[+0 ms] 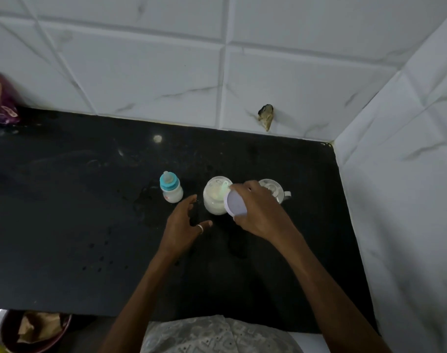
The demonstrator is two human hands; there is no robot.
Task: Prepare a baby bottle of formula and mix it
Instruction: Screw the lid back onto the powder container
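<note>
Baby bottle [171, 189], blue-capped and holding white liquid, stands upright on the black counter [90, 200], at nine o'clock from the open formula jar [215, 200].

Head view: the right hand [258, 210] grips the jar's lid [236, 205], tilted at four o'clock, probably to reclose it. The left hand [184, 220], fingers spread and empty, hovers at seven o'clock, likely to steady the jar. A scoop [223, 188] protrudes from the mouth and may obstruct. A glass cup [281, 193] stands at three o'clock, partly hidden.

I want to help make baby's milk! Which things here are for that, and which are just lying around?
For the milk: baby bottle, formula jar with scoop, jar lid in the right hand, probably the glass cup.
Just lying about: purple bag, dark bowl.
</note>
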